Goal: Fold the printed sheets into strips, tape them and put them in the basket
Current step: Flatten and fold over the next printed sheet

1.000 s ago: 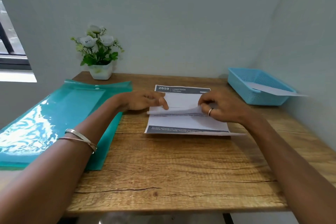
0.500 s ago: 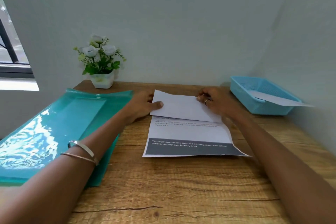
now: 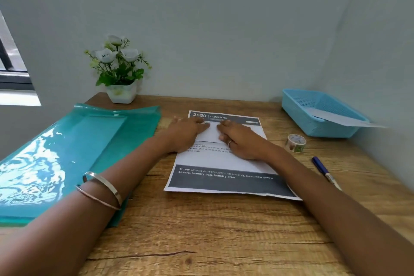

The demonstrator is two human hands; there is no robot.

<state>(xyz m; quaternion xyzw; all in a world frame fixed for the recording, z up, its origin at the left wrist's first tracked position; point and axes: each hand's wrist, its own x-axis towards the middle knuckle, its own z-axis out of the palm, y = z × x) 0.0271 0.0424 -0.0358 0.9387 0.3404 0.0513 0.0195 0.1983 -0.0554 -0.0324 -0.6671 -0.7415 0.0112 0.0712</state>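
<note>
A printed sheet (image 3: 224,163) with dark header and footer bands lies nearly flat on the wooden table (image 3: 201,231), its header band showing at the far end. My left hand (image 3: 186,132) and my right hand (image 3: 239,139) rest side by side on its upper part, fingers stretched forward and pressing the paper near the header. A blue plastic basket (image 3: 300,112) stands at the far right with a folded white paper strip (image 3: 340,117) lying in it and sticking out over its rim. A patterned tape roll (image 3: 296,143) sits right of the sheet.
A teal plastic folder (image 3: 67,152) covers the table's left side. A potted white-flower plant (image 3: 119,74) stands at the back left against the wall. A blue pen (image 3: 326,171) lies near the right edge, below the tape roll. Walls close the back and right.
The top part, folded down half a second ago, is now laid back open so the header shows. Both hands moved from the sheet's outer edges to its middle and press it flat.
</note>
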